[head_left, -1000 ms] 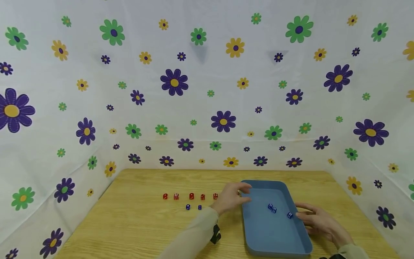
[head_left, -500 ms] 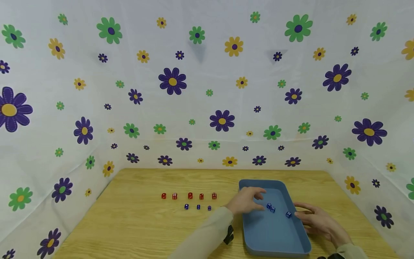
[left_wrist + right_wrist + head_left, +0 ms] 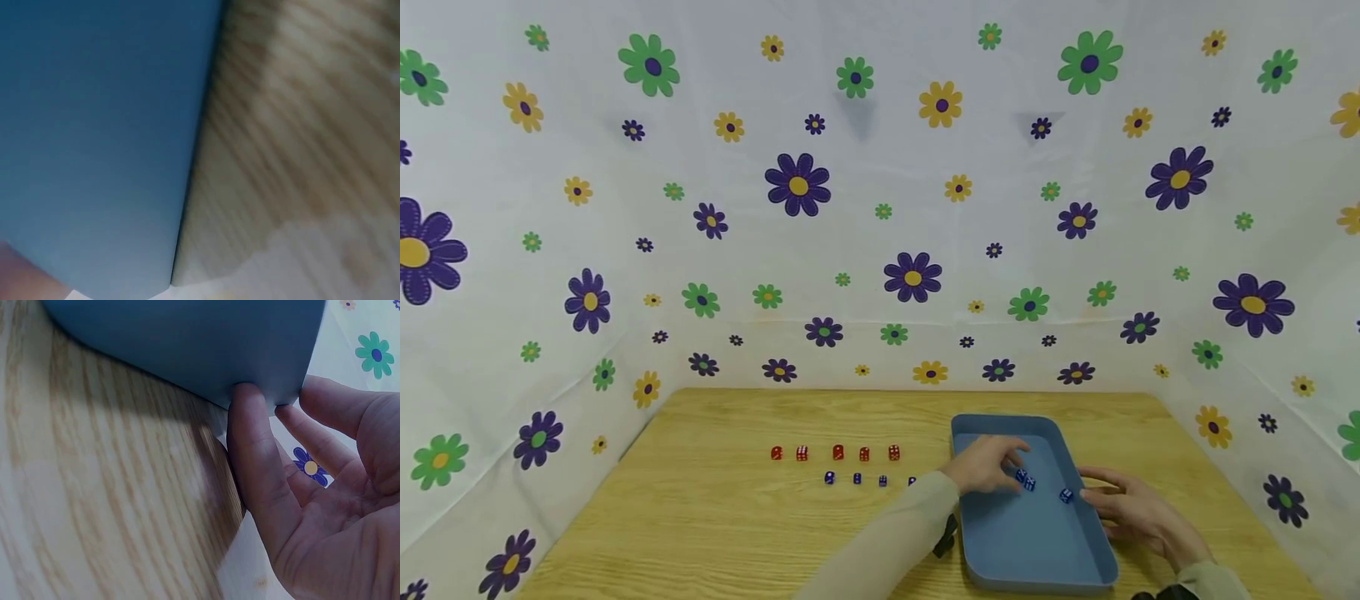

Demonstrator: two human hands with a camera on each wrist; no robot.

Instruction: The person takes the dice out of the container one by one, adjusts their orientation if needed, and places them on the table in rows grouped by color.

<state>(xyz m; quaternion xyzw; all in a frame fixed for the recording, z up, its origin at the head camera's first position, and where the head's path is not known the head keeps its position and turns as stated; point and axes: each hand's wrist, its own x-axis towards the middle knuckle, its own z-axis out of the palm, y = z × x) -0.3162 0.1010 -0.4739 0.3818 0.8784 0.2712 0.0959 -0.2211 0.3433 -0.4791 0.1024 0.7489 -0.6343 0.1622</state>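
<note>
A blue tray (image 3: 1037, 550) lies on the wooden table at the right, with three blue dice inside. Two of these dice (image 3: 1029, 483) are close together, and the third die (image 3: 1066, 496) is near the right wall. My left hand (image 3: 988, 464) reaches over the tray's left wall, thumb and fingers apart, fingertips right beside the pair. The left wrist view shows mostly the tray's outer wall (image 3: 100, 137), with a bit of skin at the lower left. My right hand (image 3: 337, 506) touches the tray's right side with extended fingertips, seen also in the head view.
Several red dice (image 3: 838, 452) form a row on the table (image 3: 700, 517), left of the tray. Nearer to me runs a row of several blue dice (image 3: 857, 478), the rightmost partly covered by my left sleeve (image 3: 895, 542). A flowered cloth (image 3: 850, 250) encloses the back and sides.
My left hand has moved right, from the tray's left edge to the dice inside it. More blue dice in the table row have come out from behind my sleeve. The right hand stays put.
</note>
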